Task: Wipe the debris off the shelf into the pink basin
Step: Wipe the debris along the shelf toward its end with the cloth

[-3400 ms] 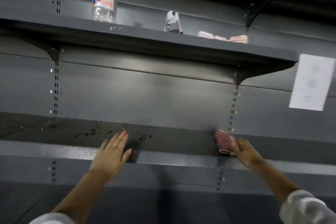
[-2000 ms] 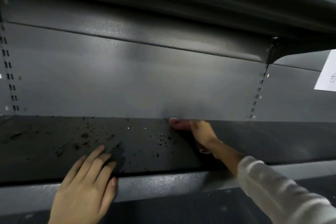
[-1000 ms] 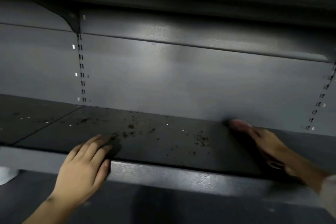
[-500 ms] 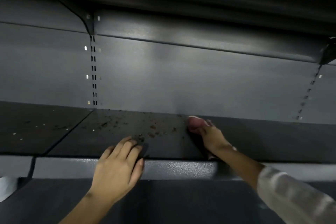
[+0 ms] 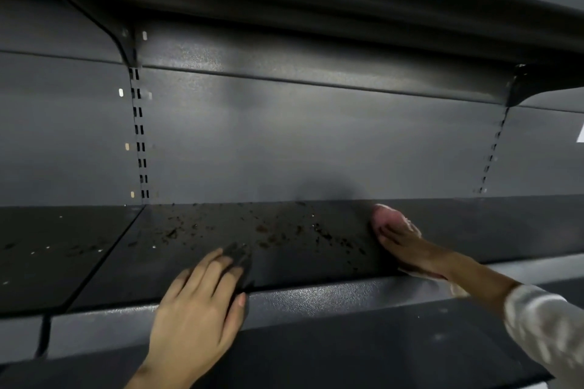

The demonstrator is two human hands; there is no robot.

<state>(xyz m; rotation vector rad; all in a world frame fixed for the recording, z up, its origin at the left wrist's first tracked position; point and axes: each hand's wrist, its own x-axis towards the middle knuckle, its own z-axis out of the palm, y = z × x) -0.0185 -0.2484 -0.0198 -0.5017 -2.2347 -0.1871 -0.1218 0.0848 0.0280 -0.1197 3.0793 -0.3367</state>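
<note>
The left hand [image 5: 202,300] lies flat and open, palm down, over the front lip of the dark grey shelf [image 5: 331,294], its fingers spread onto the shelf top and holding nothing. The right hand [image 5: 407,246] reaches in deep, pressing a pink cloth [image 5: 387,218] against the shelf near the back panel [image 5: 300,142], fingers laid over it. The debris [image 5: 271,230], a scatter of small brown crumbs and specks, lies on the shelf between the two hands, thickest left of the cloth. A white sleeve [image 5: 550,322] covers the right forearm. The pink basin is out of view.
</note>
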